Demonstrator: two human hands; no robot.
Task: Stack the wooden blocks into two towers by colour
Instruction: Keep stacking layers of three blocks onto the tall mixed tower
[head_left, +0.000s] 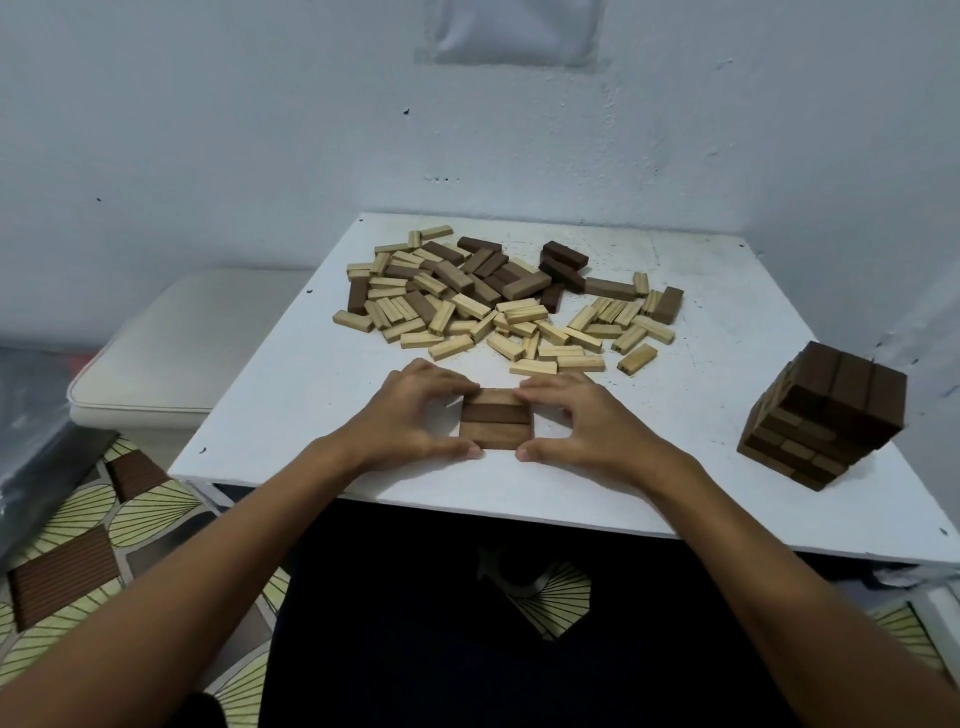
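Both hands at lower centre of the frame, bracketing a flat layer of three dark blocks (496, 425) lying side by side on the white tabletop (291, 395). Left hand (415, 415): fingers curled over the layer's far left corner, thumb pressed at the near left corner, gripping it. Right hand (576, 421): mirrored, fingers on the far right corner, thumb at the near right corner, also gripping. The layer sits flat near the tabletop's front edge.

Loose pile of blocks (498, 301) across the centre of the frame, behind the hands: light ones mostly at the front and left, dark ones mostly toward the back and centre, mixed and overlapping.

Dark tower (826, 415) at right of the frame, well apart from the hands, several layers high, top layer of three dark blocks; looks tilted in the wide-angle view.

Cream cushion (171, 358) left of the tabletop. Patterned floor (78, 530) at lower left.
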